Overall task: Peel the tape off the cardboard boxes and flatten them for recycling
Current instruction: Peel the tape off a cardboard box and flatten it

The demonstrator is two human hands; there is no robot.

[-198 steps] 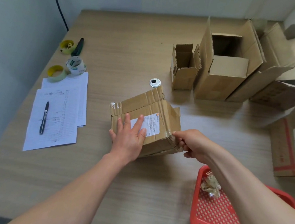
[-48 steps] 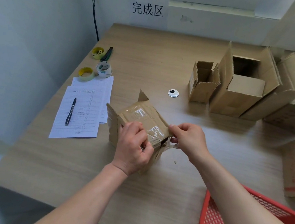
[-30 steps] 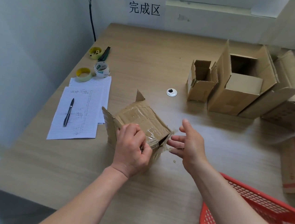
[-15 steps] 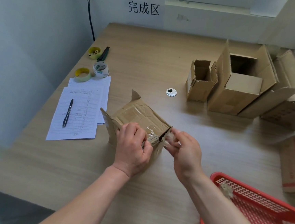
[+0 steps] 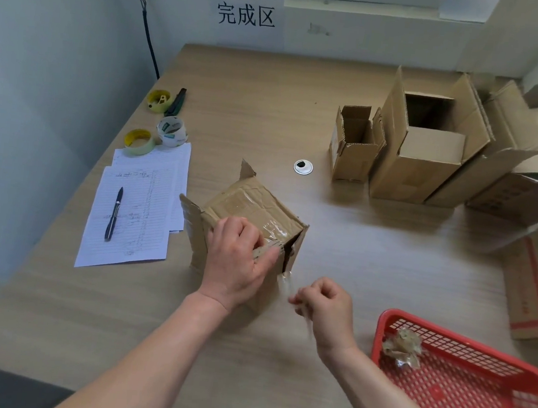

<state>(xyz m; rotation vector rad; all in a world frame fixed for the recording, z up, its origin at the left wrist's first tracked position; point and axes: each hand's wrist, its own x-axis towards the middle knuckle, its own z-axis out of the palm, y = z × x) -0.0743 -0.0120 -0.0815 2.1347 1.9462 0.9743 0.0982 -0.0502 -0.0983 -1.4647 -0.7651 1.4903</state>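
I find the box (image 5: 250, 212) mid-table, partly stripped: my left hand (image 5: 236, 262) grips its near flap, my right hand (image 5: 327, 306) pinches a clear tape strip (image 5: 286, 283) coming off its corner. Tape remains on top. Nothing flattened yet; several boxes (image 5: 429, 146) wait at the right edge.

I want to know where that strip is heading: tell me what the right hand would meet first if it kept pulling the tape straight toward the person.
The right hand, pinching clear tape off the box, looks free over bare table. The red basket lies off to its right, seemingly clear of that line.
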